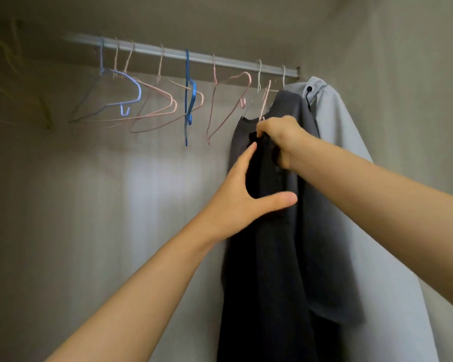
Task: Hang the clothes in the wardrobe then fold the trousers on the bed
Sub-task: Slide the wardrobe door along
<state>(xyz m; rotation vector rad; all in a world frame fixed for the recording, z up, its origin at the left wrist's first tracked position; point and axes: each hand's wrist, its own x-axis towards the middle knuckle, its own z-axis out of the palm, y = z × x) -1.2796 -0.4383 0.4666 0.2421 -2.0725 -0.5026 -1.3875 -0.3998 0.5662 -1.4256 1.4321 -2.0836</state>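
I watch my right hand (277,138) grip, fingers curled tight, the bunched top of a long black cloth garment (264,270) where it meets a thin pink wire hanger (265,100). My left hand (243,202) is lower, fingers straight and thumb spread wide, cupping the cloth without closing on it.

The garment hangs straight down from my right fist, its long axis vertical, just in front of a dark grey top (295,113) that hangs beside a pale grey shirt (350,178).

What matters is upward. The silver metal wardrobe rail (194,57) runs above and slightly beyond my right hand, and the hanger's stem leans up toward it. I judge the hook is just under the rail, not yet over it, though blur makes this uncertain. The right hand is the nearer one to lift.
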